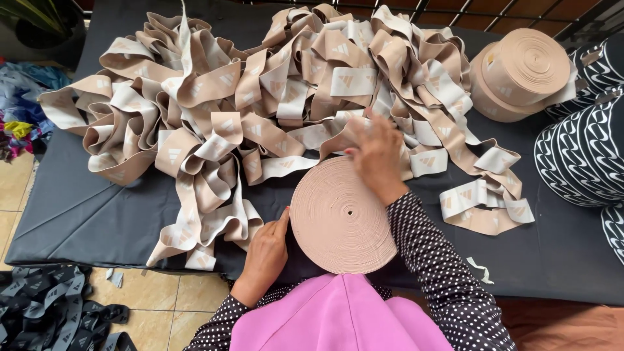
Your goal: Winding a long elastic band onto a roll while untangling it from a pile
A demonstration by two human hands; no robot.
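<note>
From the head camera, a flat, tightly wound roll of beige band [341, 216] lies on its side near the front edge of a table covered in dark cloth [84, 214], right in front of the person. Its face shows fine rings circling a small hole in the middle, and its outline is close to round.

The left hand [266, 250] rests against the roll's left rim — thumb up along the edge, the other fingers loosely curled on the cloth beside it, holding nothing. The right hand [376, 155] sits at the roll's upper right rim, blurred; its fingers seem bent over the loose band where it meets the roll, but whether they pinch it cannot be told. Both sleeves are dark with white dots, and a pink cloth [338, 315] covers the lap below the roll.

Behind the roll a large tangled heap of the same band [260, 97] spreads across most of the table — beige on one side, pale with a small mark on the other — and its loops run down to the roll's left and right, touching it. Further right stand two stacked finished rolls [520, 75], well apart from the hands, and beside them black rolls with white curved stripes [582, 149]. On the tiled floor at lower left lies a pile of black band [52, 309].
</note>
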